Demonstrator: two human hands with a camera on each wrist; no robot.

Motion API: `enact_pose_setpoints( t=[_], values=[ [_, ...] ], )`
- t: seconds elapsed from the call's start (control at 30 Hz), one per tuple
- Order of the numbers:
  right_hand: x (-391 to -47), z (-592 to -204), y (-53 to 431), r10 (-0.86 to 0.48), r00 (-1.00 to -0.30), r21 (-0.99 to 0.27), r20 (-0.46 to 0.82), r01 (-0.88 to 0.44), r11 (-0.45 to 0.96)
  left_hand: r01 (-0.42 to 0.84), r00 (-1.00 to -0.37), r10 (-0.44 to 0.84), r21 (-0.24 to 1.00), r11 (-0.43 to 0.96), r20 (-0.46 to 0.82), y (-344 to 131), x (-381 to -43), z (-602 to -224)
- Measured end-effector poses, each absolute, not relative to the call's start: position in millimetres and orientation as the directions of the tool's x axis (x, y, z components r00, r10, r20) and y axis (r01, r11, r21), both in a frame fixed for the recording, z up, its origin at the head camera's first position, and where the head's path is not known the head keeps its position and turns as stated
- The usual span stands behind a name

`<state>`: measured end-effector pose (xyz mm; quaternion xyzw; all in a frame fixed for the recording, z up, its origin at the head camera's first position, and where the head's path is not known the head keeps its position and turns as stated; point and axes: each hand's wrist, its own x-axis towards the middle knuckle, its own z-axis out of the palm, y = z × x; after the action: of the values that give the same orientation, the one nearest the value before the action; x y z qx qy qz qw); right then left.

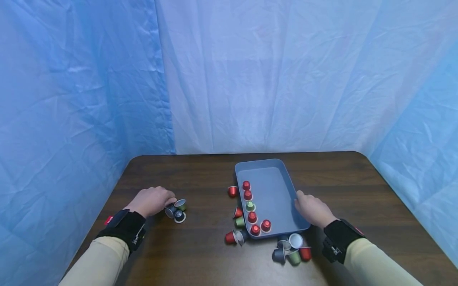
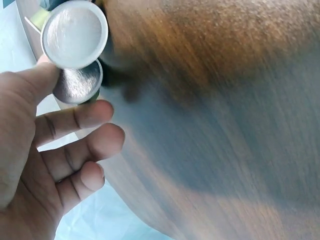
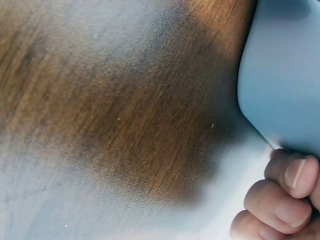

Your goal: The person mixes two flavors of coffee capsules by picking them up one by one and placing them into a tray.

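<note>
My left hand [image 1: 152,200] is at the left of the table, beside a small cluster of coffee capsules. Its thumb and a finger pinch a dark capsule [image 2: 77,85] with a silver lid; the other fingers [image 2: 82,150] are loosely bent. Another foil-lidded capsule [image 2: 75,34] overlaps it in the left wrist view. A green capsule [image 1: 180,204] and a black one [image 1: 179,216] are close by. On the other side, my right hand [image 1: 314,209] grips the right rim of the blue-grey tray [image 1: 275,198], fingers [image 3: 277,207] curled at its edge.
Inside the tray, several red capsules [image 1: 252,217] and one green capsule [image 1: 250,206] stand along the left and near sides. More capsules lie along its left edge, including a red one [image 1: 232,191]. A mixed pile with a green capsule [image 1: 294,258] sits before the tray. Blue curtains [image 1: 268,79] surround the table.
</note>
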<state>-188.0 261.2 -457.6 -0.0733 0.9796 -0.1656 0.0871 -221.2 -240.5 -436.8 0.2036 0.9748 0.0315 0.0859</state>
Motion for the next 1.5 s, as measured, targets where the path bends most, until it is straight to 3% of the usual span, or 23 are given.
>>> enact_pose_setpoints(
  t=[0.37,0.8,1.17,1.5],
  values=[
    [-188,-457,260,-0.175,-0.974,-0.347,-0.145,-0.116,0.931,0.311,-0.931,0.308,0.018,0.950,-0.194,-240,-224,-436],
    [-188,-457,261,-0.162,-0.973,-0.341,-0.163,-0.098,0.935,0.261,-0.931,0.268,0.061,0.963,-0.246,-239,-224,-433],
    [-188,-457,262,-0.180,-0.975,-0.327,-0.134,-0.128,0.936,0.396,-0.918,0.397,-0.028,0.918,0.027,-242,-224,-421],
    [-188,-457,261,-0.175,-0.975,-0.325,-0.135,-0.123,0.938,0.460,-0.886,0.441,0.161,0.873,0.140,-208,-224,-378]
  ],
)
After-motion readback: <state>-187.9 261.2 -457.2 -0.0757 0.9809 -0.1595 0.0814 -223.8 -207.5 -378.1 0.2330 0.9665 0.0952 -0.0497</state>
